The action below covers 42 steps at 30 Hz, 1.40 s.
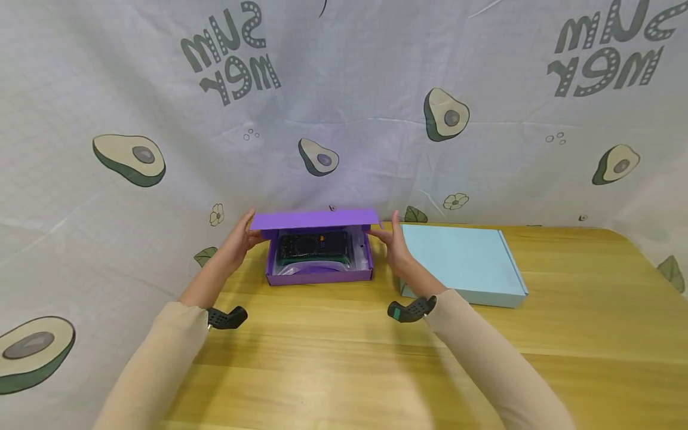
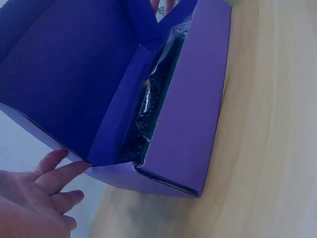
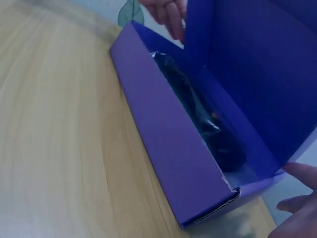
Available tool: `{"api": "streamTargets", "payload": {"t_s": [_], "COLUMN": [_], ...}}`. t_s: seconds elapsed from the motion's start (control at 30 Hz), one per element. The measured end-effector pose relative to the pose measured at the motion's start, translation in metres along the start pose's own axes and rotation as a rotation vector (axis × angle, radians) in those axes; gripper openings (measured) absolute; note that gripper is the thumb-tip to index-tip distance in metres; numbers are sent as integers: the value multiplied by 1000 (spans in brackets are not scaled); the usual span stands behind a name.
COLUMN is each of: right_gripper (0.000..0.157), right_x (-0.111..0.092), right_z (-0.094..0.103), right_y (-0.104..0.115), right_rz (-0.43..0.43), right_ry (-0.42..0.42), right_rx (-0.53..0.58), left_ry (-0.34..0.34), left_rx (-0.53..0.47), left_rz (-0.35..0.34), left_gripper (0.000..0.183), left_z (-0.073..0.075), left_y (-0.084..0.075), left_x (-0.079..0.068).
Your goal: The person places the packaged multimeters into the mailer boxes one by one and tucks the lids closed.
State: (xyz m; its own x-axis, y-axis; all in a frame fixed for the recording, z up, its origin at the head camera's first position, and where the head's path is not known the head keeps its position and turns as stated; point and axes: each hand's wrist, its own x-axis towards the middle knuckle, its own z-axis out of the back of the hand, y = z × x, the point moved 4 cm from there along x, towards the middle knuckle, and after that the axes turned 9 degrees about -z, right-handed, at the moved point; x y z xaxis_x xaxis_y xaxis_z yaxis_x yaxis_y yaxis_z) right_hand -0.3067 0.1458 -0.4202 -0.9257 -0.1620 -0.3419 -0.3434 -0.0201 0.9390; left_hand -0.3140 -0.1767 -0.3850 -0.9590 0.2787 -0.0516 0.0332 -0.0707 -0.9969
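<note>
A purple cardboard box point(image 1: 319, 278) stands on the table with its lid point(image 1: 317, 219) raised and tilted over the back. Inside, in clear plastic, lies a black device point(image 1: 314, 245) with a round dial and an orange mark, like a multimeter; green shows along its front edge. My left hand point(image 1: 235, 243) is at the box's left side, and in the left wrist view its extended finger touches the lid's lower corner. At the opposite side, my right hand point(image 1: 396, 246) has its thumb up and a fingertip against the lid's hinge corner. The lid hides part of the fingers.
A closed light blue box point(image 1: 462, 257) lies on the wooden table point(image 1: 322, 358) to the right, close beside my right hand and forearm. Behind the table hangs a pale cloth point(image 1: 365, 71) printed with avocados. Black wrist cameras point(image 1: 411, 310) stick inward from both sleeves.
</note>
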Motion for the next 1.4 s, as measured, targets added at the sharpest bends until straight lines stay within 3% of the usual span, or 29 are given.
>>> {"api": "streamTargets", "payload": {"t_s": [0.17, 0.33, 0.57, 0.8, 1.1, 1.3, 1.4], "right_gripper": [74, 69, 47, 41, 36, 43, 47], "right_x": [-17, -29, -38, -42, -47, -53, -59], "right_z": [-3, -7, -15, -16, -15, -19, -21], "right_y": [8, -1, -10, -22, -34, -41, -43], "right_rz": [-55, -87, 91, 171, 264, 273, 260], "right_ry": [-71, -224, -343, -387, -429, -445, -422], "right_rx": [-70, -140, -248, -361, -387, -407, -450], "left_ry": [-9, -34, -74, -160, -251, -238, -214], "left_rx": [40, 75, -8, 79, 148, 357, 483], "left_rz": [3, 87, 100, 87, -7, -136, -164], "left_gripper": [63, 59, 56, 55, 50, 53, 55], "left_z": [-3, -8, -16, -23, -30, -35, -38], "left_y": [4, 13, 26, 43, 57, 58, 59], "left_x": [-3, -14, -28, -41, -47, -56, -64]}}
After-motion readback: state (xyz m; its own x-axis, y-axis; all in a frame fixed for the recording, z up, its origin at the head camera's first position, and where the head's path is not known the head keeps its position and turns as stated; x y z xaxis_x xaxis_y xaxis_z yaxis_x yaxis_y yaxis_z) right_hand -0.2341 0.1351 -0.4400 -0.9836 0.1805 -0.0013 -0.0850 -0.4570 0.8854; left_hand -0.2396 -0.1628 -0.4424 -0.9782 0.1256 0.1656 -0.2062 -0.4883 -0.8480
